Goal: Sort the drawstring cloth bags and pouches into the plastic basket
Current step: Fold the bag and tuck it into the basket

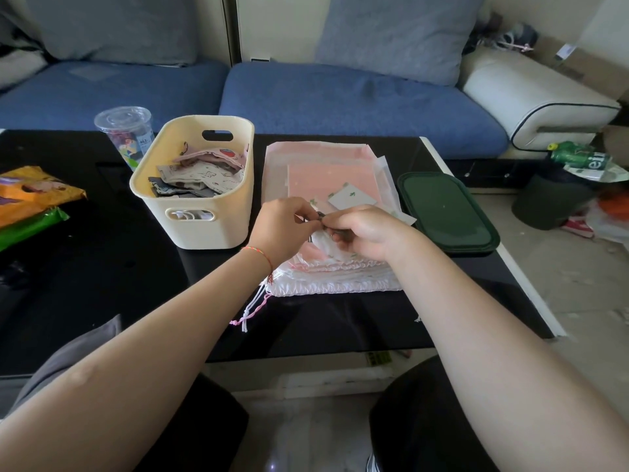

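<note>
Both hands, left (pixel 280 226) & right (pixel 369 229), pinch a small pouch (pixel 323 241) over the bag stack (pixel 326 270) on the worktop (pixel 102 284); basket (pixel 194 229) approx half full, so you've prob a fair few left.

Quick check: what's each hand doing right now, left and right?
Left hand: fingers pinching the top of a small white pouch.
Right hand: fingers curled round the same pouch, above the stack of bags.
</note>
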A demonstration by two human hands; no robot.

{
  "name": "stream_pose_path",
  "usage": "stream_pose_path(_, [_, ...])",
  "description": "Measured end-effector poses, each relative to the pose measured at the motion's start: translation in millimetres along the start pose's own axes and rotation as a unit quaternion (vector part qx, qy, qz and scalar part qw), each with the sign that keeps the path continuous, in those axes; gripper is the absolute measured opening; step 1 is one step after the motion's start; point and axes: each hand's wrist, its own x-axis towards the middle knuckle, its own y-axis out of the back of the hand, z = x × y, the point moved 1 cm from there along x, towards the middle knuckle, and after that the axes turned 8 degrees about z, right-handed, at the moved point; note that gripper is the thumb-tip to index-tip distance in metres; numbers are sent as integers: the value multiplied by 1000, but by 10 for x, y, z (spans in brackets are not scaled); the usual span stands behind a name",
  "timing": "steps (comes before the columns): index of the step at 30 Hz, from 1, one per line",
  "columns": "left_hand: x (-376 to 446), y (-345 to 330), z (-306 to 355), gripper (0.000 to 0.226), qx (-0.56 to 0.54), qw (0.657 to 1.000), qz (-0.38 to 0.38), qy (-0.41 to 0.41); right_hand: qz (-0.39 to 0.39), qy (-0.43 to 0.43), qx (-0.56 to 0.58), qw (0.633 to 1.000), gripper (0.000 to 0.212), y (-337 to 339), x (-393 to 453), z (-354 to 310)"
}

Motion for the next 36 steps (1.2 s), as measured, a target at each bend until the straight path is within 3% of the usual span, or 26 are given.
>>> stream_pose_path(9, [25,8,-20,13,-33,989,-83,114,2,28,-38,999,20,-35,-6,5])
stream_pose_path(18, [63,-32,-14,34,-116,961,-143,207,66,68,-107,990,8,-34,-19,-13])
stream_pose_path(25, [88,46,-84,36,-24,975,-143,169,118,121,-195,966,7,12,0,-14])
stream_pose_path(30, [126,134,-179,43,47,981,-138,127,177,161,-319,917,31,85,-36,-52])
stream_pose_path(36, [103,191,-219,47,104,983,-123,90,182,167,-399,883,28,111,-90,-63])
